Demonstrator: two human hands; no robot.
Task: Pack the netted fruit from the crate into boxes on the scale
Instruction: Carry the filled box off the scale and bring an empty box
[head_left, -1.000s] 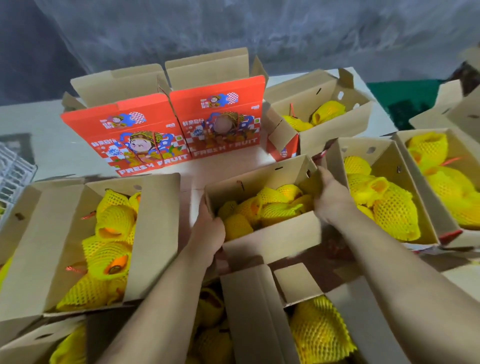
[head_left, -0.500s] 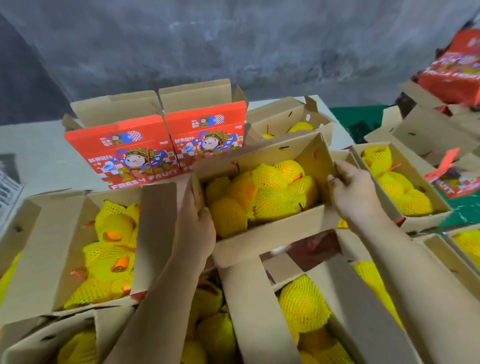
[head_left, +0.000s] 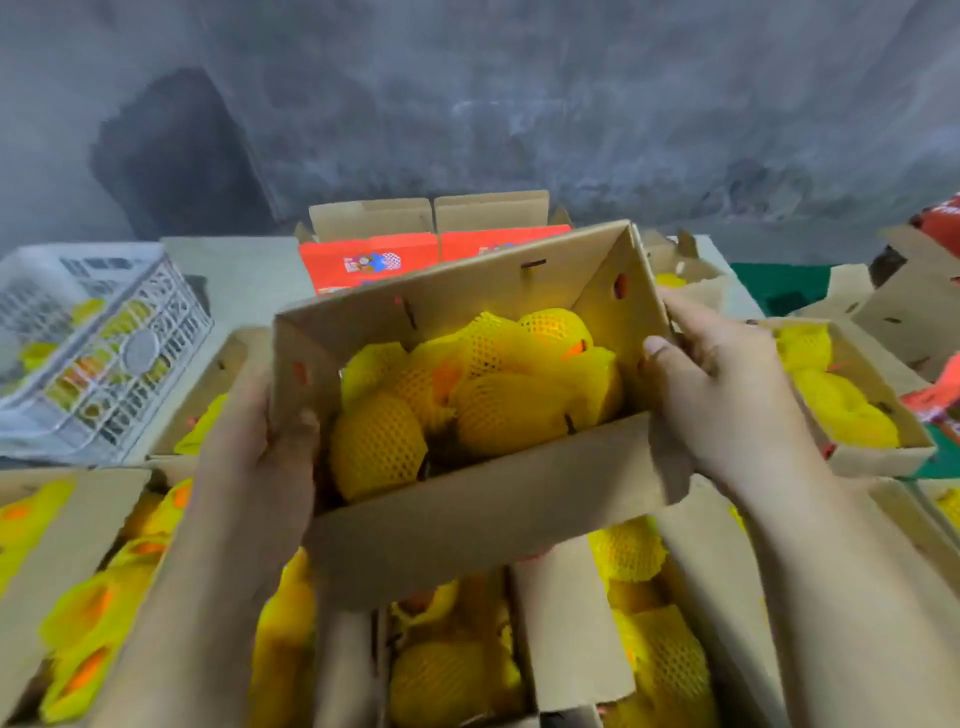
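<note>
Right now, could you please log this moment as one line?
left hand: grips box | right hand: grips box | box: held up, netted fruit inside

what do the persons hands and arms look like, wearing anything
Both arms are bare as far as the picture shows: no sleeves, gloves, watch or bands. The left hand and right hand show no rings that I can make out, though the picture is somewhat blurred. The nails look short and unpainted. No markings or tattoos show on the forearms.

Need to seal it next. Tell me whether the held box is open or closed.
Open: the box has no lid over it, and netted fruit shows inside. Left hand and right hand grip its ends.
</note>
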